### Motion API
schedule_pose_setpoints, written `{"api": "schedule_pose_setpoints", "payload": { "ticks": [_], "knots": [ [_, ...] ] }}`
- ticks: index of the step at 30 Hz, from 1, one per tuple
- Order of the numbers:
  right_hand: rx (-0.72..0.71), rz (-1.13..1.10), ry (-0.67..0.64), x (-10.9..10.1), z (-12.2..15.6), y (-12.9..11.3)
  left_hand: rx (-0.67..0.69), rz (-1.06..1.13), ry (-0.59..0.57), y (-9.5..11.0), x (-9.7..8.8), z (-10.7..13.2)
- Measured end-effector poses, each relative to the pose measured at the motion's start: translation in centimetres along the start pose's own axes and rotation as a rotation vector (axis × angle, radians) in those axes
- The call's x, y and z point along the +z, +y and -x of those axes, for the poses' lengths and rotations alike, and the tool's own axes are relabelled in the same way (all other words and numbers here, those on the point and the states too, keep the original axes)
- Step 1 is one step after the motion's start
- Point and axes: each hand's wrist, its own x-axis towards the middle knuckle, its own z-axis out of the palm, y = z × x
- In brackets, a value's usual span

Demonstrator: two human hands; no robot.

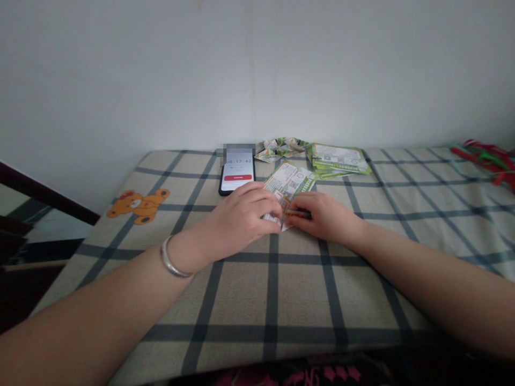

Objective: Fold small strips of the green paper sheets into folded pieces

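A printed paper leaflet [292, 179], green and white with a square code on it, lies at a slant on the table in front of me. My left hand [253, 212] grips its near left edge with bent fingers. At the near right edge, my right hand [316, 214] has its fingers closed on the same leaflet, where a narrow folded or lifted strip shows. The fingertips hide the near corner. A silver bangle [171, 260] circles my left wrist.
A phone [238, 170] showing a timer lies behind my left hand. Folded paper pieces [277, 147] and a stack of leaflets [340, 159] lie by the wall. A bear cutout [139, 205] is at left, red and green items [486, 161] at far right, on the checked tablecloth [241, 295].
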Motion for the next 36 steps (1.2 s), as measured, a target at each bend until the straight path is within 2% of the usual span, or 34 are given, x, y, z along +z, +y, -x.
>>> {"api": "schedule_pose_setpoints", "payload": {
  "ticks": [7, 11, 15, 25, 31, 36],
  "knots": [
    [0.034, -0.002, 0.040, 0.0, 0.1, 0.4, 0.045, 0.001, 0.023, 0.1, 0.2, 0.0],
    [0.006, 0.027, 0.085, -0.4, 0.1, 0.8, 0.033, 0.058, -0.038, 0.5, 0.1, 0.0],
    [0.026, -0.006, 0.059, -0.6, 0.0, 0.9, 0.009, 0.089, -0.085, 0.8, -0.3, 0.0],
    [0.075, 0.054, 0.099, -0.3, 0.1, 0.7, 0.005, 0.126, -0.109, 0.9, -0.2, -0.1],
    [0.133, 0.040, 0.088, -0.2, 0.0, 0.9, -0.004, 0.171, -0.086, 0.9, 0.0, 0.0],
    [0.122, 0.052, 0.085, 0.0, 0.0, 1.1, -0.046, 0.154, -0.074, 1.1, 0.1, -0.1]
  ]
}}
